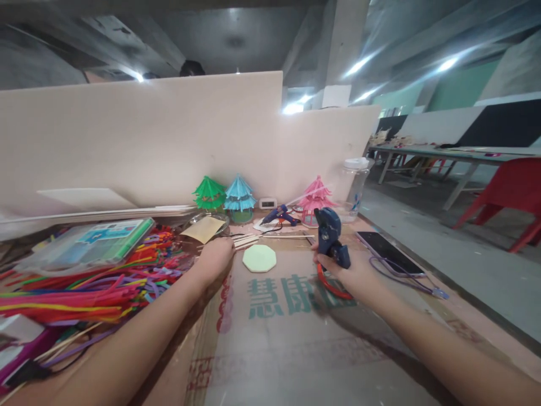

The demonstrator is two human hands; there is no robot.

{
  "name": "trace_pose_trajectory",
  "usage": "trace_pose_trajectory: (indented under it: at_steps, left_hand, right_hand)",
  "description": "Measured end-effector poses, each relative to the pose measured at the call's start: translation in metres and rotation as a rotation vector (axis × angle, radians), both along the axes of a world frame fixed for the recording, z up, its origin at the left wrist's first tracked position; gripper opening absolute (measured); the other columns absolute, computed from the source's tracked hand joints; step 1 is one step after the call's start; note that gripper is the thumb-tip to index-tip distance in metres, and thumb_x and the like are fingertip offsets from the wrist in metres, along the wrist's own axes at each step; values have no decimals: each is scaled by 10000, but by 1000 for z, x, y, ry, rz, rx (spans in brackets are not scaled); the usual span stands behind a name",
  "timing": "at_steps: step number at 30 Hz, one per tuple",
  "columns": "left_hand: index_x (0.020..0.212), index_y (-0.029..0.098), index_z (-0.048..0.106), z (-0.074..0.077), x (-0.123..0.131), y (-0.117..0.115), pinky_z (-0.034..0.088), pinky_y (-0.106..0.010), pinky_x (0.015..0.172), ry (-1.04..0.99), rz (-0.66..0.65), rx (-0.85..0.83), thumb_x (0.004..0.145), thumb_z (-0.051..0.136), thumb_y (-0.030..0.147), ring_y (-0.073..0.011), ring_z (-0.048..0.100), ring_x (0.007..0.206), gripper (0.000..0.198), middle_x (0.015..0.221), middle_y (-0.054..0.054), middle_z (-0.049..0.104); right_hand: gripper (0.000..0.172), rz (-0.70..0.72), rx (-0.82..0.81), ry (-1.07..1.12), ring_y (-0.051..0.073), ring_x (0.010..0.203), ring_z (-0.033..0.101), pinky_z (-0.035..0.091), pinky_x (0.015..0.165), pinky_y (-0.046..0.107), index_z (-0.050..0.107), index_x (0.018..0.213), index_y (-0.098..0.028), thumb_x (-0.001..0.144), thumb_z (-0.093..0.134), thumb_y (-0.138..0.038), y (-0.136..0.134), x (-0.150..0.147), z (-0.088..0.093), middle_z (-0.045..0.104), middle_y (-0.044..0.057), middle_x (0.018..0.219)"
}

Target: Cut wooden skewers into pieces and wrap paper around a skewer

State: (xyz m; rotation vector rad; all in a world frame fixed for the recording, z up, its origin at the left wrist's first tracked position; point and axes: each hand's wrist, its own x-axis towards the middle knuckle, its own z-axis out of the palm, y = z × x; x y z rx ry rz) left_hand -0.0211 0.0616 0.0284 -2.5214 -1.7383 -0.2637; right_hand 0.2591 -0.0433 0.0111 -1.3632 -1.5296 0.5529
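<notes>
My left hand (218, 255) is at the near end of several thin wooden sticks (245, 241), its fingers curled and their tips hidden. Whether it grips a stick is not visible. Just right of it lies a pale green octagonal piece (259, 258), flat on the table. In my right hand (333, 269) is a dark blue hand tool (328, 230) with a red curved handle (332, 286), held upright over the table; its exact kind is unclear. A blue glue gun (274, 214) rests on a white pad behind the sticks.
Tiered paper-like pavilions in green (209, 193), blue (239, 196) and pink (316, 194) stand along the back panel. Coloured pipe cleaners (80, 296) and a plastic case (88, 245) crowd the left. A phone (389, 252) and a clear bottle (354, 189) are right.
</notes>
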Motion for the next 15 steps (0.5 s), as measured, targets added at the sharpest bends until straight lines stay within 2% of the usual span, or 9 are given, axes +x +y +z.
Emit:
trace_pose_trajectory:
  at_steps: [4,6,9,11,15]
  left_hand:
    - [1058,142,618,20,4,-22,495,-412,843,-189,-3,62,954,424,289,-241,636,942,265,997,-101,678]
    - [1106,160,603,29,8,-36,477,-387,861,-302,-31,89,957,354,285,-259,621,1001,316,1057,-114,678]
    - [1107,167,604,34,13,-53,454,-352,906,-452,-99,81,942,313,289,-243,599,1049,356,1110,-101,671]
    - [1082,155,608,34,16,-63,475,-324,869,-537,-151,50,931,307,305,-221,614,989,368,1051,-90,684]
    - [1042,146,613,36,24,-81,504,-261,668,-719,-255,-72,894,363,342,-163,615,735,351,831,-45,670]
  right_hand:
    - [354,6,60,-182,274,829,635,475,758,407,632,948,-190,789,498,-476,-5,0,-1,699,88,882]
    - [350,3,80,-257,267,809,640,487,729,393,624,956,-190,801,482,-470,-7,-1,0,698,88,879]
    - [337,0,118,-324,265,818,648,502,730,390,618,981,-186,813,481,-444,-8,-2,1,694,96,884]
    - [330,4,157,-336,272,854,654,510,754,403,612,1021,-183,822,480,-410,-9,-2,1,697,107,924]
    - [341,58,265,-399,287,980,632,502,835,436,582,1116,-190,795,525,-292,-10,-3,0,672,122,1063]
